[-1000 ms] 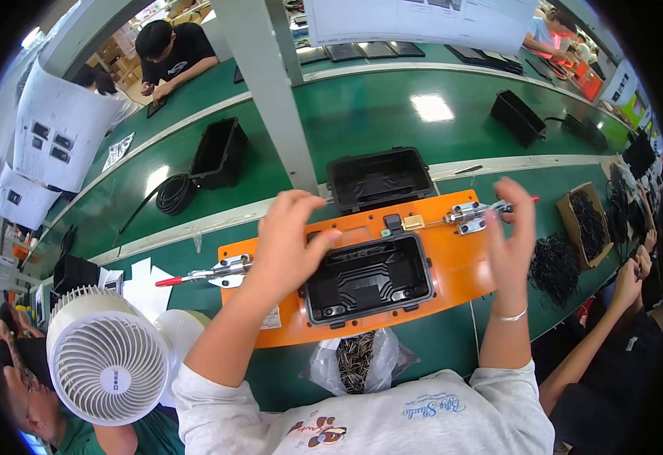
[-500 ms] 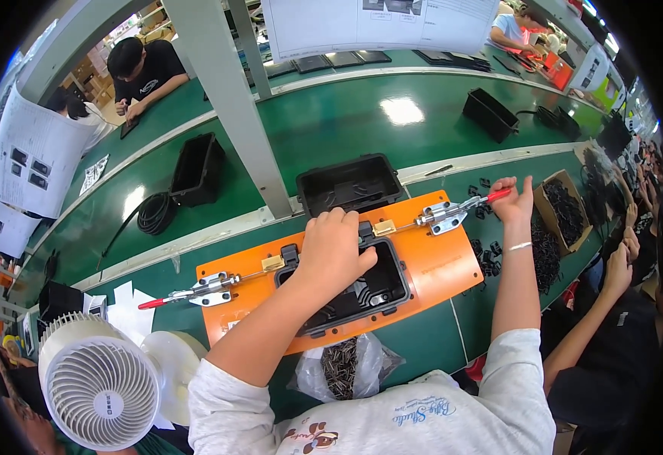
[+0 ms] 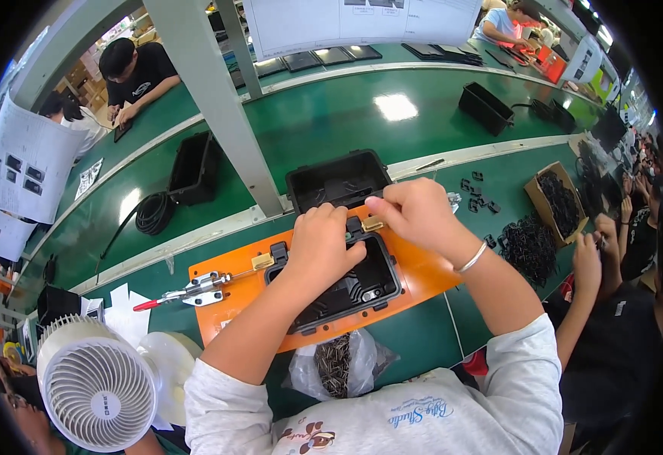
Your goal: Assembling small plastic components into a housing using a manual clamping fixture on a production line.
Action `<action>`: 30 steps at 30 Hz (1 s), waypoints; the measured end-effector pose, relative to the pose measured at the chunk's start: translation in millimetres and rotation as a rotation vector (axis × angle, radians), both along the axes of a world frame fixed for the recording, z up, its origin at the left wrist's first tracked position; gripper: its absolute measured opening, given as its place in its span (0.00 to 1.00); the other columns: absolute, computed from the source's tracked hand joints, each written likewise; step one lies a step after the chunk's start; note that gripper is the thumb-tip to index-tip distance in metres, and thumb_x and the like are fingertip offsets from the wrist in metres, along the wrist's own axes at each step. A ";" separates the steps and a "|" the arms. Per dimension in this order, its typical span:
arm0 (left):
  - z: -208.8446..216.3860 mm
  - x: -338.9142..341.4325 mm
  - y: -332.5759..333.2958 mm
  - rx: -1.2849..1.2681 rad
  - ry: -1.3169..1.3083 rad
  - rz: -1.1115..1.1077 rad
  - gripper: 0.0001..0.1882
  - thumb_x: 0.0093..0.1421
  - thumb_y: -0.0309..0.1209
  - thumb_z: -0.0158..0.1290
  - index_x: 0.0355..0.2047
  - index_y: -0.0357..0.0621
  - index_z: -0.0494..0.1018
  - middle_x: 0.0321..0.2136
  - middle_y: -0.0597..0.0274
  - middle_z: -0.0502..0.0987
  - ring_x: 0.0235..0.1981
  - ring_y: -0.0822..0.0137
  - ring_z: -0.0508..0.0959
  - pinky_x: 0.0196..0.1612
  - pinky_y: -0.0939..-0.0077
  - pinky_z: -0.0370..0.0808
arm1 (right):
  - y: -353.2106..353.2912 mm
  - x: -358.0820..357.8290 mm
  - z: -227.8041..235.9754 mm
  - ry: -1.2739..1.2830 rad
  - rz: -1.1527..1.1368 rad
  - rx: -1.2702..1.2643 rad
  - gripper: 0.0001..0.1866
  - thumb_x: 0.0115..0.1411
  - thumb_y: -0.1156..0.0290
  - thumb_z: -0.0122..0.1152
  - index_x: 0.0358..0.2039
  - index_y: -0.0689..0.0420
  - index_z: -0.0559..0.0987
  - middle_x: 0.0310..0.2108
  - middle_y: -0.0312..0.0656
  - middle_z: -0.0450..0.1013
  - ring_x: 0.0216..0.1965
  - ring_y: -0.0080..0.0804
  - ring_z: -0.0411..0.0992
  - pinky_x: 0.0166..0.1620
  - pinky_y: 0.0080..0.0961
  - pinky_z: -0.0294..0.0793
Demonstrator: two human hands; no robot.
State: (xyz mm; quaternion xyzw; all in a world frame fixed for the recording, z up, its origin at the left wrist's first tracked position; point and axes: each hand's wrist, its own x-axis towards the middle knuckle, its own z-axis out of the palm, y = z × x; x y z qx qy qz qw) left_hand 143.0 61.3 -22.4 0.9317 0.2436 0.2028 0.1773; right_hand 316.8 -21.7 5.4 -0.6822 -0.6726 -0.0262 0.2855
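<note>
A black plastic box sits in an orange fixture plate, with its black lid folded back beyond the plate. My left hand grips the box's far edge by the hinge, fingers over the edge and thumb stretched right. Beside it, my right hand is closed above the hinge near a brass block; what its fingers hold is hidden. It covers most of the right toggle clamp. The left toggle clamp, red-handled, points its rod at another brass block.
A bag of screws lies in front of the plate. A white fan stands at left. Small black parts and a filled carton are at right. A grey post rises beyond. Another person's hand is at far right.
My right hand has left the right clamp's red handle and moved left to the hinge, its fingers now curled. My left hand stays on the box. The view has shifted slightly.
</note>
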 end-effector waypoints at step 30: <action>-35.9 -232.6 1.9 -0.727 -1.499 0.963 0.24 0.60 0.31 0.52 0.54 0.37 0.60 0.51 0.53 0.66 0.52 0.62 0.66 0.53 0.65 0.64 | 52.0 -93.3 9.2 -0.080 0.482 -0.087 0.29 0.39 0.64 0.74 0.45 0.57 0.77 0.50 0.46 0.68 0.49 0.44 0.65 0.52 0.37 0.64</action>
